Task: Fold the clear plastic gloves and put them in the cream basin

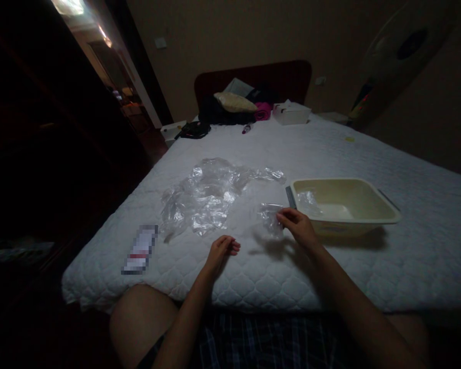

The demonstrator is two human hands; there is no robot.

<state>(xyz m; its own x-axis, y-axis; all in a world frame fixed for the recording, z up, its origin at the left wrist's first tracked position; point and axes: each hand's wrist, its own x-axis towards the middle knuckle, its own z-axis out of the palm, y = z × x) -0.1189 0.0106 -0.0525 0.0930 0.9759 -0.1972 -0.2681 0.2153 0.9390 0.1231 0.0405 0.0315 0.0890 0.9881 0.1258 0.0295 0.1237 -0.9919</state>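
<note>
Pinched in the fingers of my right hand (296, 225) is a clear plastic bag (269, 218), held up just left of the cream plastic basin (353, 222). My left hand (222, 251) hovers over the near part of the bed with loosely curled fingers, apart from one another, and nothing shows in them. Beyond it spreads a pile of crinkled clear plastic bags (211, 197). Another clear plastic bag (308, 201) lies inside the basin, against its left wall.
A white quilted bed (253, 287) fills the middle. A blurred-out phone-like object (140, 250) lies near its left edge. Toward the headboard (292, 74) are a beige pillow (236, 102), a black bag (195, 129) and a white box (292, 114). A fan (403, 46) stands at the right.
</note>
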